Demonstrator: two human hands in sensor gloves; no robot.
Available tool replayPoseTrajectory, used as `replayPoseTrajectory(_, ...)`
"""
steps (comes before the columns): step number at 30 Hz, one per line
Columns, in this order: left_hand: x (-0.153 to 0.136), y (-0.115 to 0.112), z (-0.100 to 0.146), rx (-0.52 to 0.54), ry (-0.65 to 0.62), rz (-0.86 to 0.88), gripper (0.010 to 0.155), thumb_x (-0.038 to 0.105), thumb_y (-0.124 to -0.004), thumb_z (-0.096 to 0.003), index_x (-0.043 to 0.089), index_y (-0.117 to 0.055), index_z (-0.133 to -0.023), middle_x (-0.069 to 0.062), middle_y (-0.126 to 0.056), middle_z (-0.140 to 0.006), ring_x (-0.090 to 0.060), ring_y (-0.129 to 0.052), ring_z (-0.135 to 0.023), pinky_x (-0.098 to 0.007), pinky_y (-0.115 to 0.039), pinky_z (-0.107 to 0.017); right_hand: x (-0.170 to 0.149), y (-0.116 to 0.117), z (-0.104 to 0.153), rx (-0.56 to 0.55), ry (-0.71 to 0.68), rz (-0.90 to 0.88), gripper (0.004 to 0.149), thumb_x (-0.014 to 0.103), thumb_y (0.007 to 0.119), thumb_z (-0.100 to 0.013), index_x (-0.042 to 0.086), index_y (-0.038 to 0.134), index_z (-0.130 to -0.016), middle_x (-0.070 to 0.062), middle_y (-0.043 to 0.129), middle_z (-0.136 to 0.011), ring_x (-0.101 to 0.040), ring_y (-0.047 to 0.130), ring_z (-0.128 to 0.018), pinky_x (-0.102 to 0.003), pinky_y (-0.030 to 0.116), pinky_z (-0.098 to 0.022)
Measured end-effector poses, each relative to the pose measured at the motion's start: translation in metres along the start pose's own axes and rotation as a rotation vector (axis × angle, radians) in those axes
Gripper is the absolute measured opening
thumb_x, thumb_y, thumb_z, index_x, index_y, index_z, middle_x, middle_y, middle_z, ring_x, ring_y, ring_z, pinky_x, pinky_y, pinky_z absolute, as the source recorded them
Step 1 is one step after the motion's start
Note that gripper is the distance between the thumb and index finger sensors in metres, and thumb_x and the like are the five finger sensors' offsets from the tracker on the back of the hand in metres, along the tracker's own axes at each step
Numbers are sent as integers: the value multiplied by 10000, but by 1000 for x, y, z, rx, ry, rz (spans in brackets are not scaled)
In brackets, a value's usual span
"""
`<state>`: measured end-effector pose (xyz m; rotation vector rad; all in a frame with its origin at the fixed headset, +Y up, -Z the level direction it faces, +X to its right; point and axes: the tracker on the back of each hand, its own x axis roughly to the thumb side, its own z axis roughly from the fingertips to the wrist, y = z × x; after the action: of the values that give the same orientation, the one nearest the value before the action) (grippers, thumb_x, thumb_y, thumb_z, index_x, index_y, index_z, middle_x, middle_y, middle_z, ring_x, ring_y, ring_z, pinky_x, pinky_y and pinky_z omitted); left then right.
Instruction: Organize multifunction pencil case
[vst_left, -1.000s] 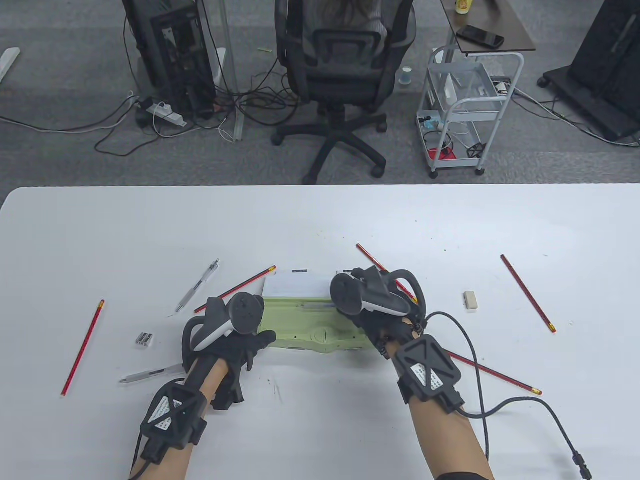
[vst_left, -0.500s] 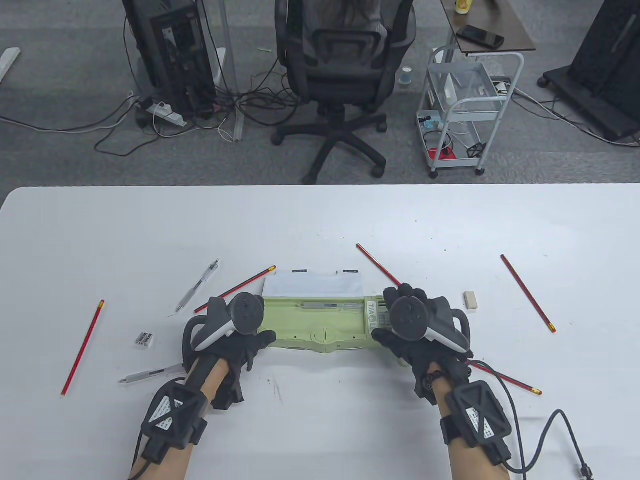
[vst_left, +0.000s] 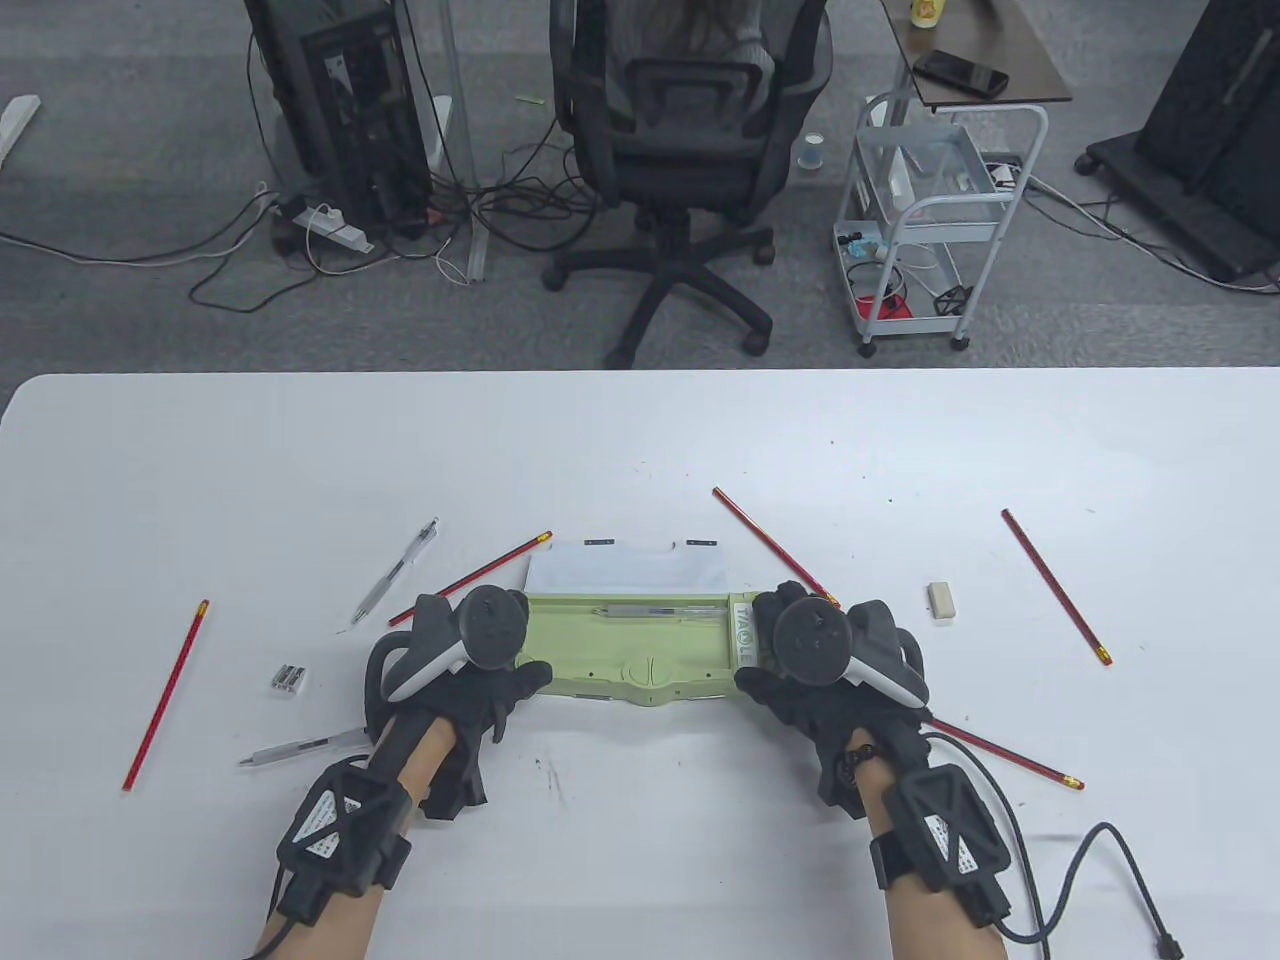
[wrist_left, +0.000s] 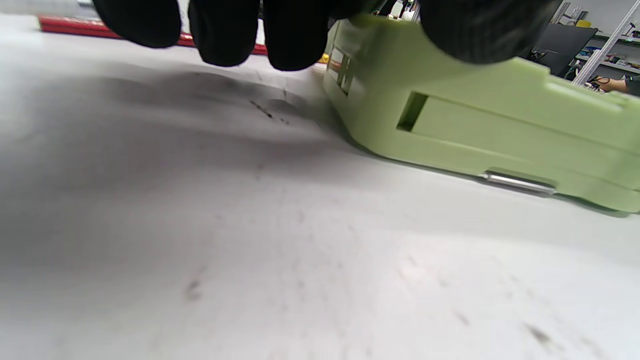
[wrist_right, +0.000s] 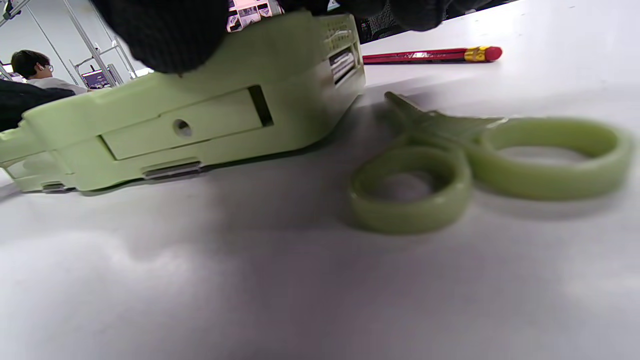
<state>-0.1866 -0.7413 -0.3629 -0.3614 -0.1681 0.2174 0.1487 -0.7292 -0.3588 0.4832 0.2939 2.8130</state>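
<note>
A light green pencil case (vst_left: 630, 650) lies open at mid-table, its white lid (vst_left: 625, 570) folded back and a clear pen (vst_left: 655, 611) in its tray. My left hand (vst_left: 512, 665) holds the case's left end; in the left wrist view the thumb sits on the case (wrist_left: 475, 120) and three fingertips (wrist_left: 225, 30) hang beside its end. My right hand (vst_left: 770, 640) grips the right end, thumb on the near edge, fingers over the far side. Green scissors (wrist_right: 475, 160) lie on the table beside the case (wrist_right: 200, 120), hidden under that hand in the table view.
Several red pencils lie scattered, among them one at far left (vst_left: 165, 695), one at right (vst_left: 1055, 585) and one under my right wrist (vst_left: 1000, 745). Two pens (vst_left: 395, 572) (vst_left: 300, 747), a metal sharpener (vst_left: 288, 679) and a white eraser (vst_left: 940, 601) lie around the case.
My right hand has left the middle of the case, swung out to the right, then come in onto the case's right end. The left hand and the case have not moved.
</note>
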Motion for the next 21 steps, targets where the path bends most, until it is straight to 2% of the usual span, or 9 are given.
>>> replayPoseTrajectory(3,-1,3,1,-10,-3,11,863,545,-701,-425,174,-336,-1114,-142,-574,-1182,-473,-620,-1068,-696,-574,-702,0,0,0,1,1,5,818,473,680,-513,28,364,-1122,-313,299,-1118,-580,429,-1016,-661,454,-722)
replayPoseTrajectory(6,-7,20,7,-5,4,90,831,540,-701,-437,162,-397,-1112,-149,-631,-1159,-461,-666,-1049,-681,-602,-692,1,0,1,-1,1,12,813,467,680,-513,27,367,-1122,-312,295,-1121,-579,433,-1015,-661,456,-721)
replayPoseTrajectory(9,-21,51,18,107,70,157,742,490,-740,-454,163,-533,-1087,-148,-737,-1107,-454,-754,-999,-661,-652,-669,1,0,1,-4,3,18,810,466,679,-514,26,372,-1121,-312,298,-1121,-577,436,-1015,-660,458,-721)
replayPoseTrajectory(13,-47,92,30,218,202,51,693,444,-766,-466,159,-580,-1070,-147,-776,-1077,-445,-797,-960,-645,-676,-656,1,0,1,-11,1,29,804,462,684,-513,24,389,-1119,-312,323,-1118,-573,444,-1015,-658,464,-720)
replayPoseTrajectory(15,-61,107,30,226,265,-20,686,438,-774,-466,166,-588,-1068,-145,-775,-1077,-446,-799,-956,-646,-674,-657,1,0,1,-13,1,34,801,462,686,-512,26,397,-1119,-309,331,-1120,-571,446,-1015,-658,465,-721)
replayPoseTrajectory(18,-76,114,23,218,335,-100,663,428,-791,-462,187,-619,-1055,-136,-782,-1071,-439,-806,-948,-641,-679,-657,1,0,1,-15,0,36,798,460,686,-512,25,401,-1117,-310,333,-1119,-571,448,-1015,-656,467,-721)
replayPoseTrajectory(21,-88,105,5,164,388,-131,648,420,-810,-455,207,-644,-1044,-132,-787,-1066,-432,-812,-942,-638,-683,-655,2,1,1,-17,0,37,799,460,684,-512,26,397,-1118,-312,319,-1122,-571,449,-1015,-656,468,-721)
